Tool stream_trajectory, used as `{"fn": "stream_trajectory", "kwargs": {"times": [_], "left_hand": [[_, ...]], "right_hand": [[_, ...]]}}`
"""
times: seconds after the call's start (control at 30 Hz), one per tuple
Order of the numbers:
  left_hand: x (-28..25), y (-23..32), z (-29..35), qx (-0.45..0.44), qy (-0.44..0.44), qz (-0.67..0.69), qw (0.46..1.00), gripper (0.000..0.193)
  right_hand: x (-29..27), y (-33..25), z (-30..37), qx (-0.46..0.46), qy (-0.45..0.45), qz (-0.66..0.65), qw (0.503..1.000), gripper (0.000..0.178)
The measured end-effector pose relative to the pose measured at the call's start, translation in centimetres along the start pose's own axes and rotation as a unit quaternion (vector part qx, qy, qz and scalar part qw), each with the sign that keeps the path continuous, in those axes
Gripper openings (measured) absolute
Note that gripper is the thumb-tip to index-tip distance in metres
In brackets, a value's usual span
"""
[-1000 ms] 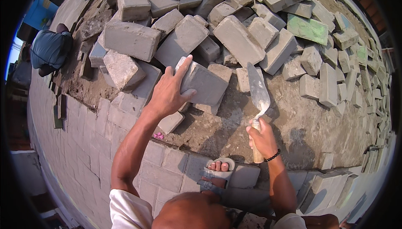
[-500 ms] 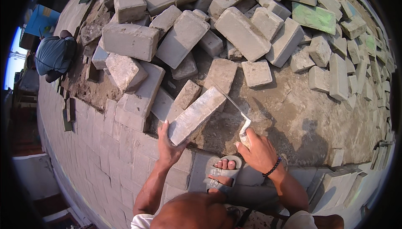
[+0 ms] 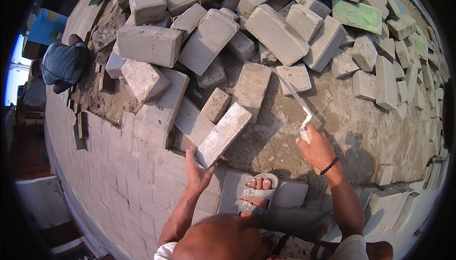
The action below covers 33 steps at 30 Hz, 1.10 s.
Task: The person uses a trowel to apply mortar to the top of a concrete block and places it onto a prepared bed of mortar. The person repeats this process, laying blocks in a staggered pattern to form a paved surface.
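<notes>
My left hand [image 3: 198, 172] grips the near end of a grey paving block [image 3: 223, 135], which it holds tilted with its far end pointing up and right. The fingers wrap round the block's lower edges. Off to the right, my right hand [image 3: 317, 148] is closed round the pale handle of a trowel [image 3: 297, 97]. Its thin blade points away and left, seen nearly edge-on, apart from the held block. Beyond the block lie a small broken block [image 3: 216, 105] and a flat block [image 3: 251, 89] on the sandy ground.
A heap of loose grey blocks [image 3: 209, 41] fills the far side, one of them green-stained [image 3: 356, 14]. Laid paving [image 3: 118, 165] stretches to the left. Bare sand [image 3: 342, 112] lies to the right. My sandalled foot [image 3: 256, 191] rests on the paved edge. Another person [image 3: 64, 65] crouches at far left.
My right hand has swung the trowel up and to the right, away from the block. The block in my left hand has shifted slightly and turned steeper.
</notes>
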<state>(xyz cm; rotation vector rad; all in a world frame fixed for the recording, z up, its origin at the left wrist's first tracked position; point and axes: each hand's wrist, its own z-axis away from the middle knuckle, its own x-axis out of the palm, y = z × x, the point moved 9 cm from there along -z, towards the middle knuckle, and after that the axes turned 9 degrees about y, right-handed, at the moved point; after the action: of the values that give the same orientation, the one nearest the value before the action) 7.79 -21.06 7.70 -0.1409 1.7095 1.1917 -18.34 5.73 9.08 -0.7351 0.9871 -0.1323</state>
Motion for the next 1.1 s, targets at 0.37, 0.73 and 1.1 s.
{"fn": "stream_trajectory", "kwargs": {"times": [0.37,0.73,1.1], "left_hand": [[3.3,-2.3,2.0,0.025,-0.010,-0.081,0.996,0.080],[5.0,3.2,-1.5,0.094,-0.051,-0.143,0.984,0.093],[6.3,3.9,-2.1,0.081,-0.029,-0.120,0.989,0.098]], "right_hand": [[2.4,-3.3,3.1,-0.045,-0.122,-0.120,0.984,0.037],[8.7,0.1,-1.6,-0.106,-0.153,-0.049,0.981,0.031],[8.5,-0.8,-2.2,-0.101,-0.201,-0.040,0.974,0.034]]}}
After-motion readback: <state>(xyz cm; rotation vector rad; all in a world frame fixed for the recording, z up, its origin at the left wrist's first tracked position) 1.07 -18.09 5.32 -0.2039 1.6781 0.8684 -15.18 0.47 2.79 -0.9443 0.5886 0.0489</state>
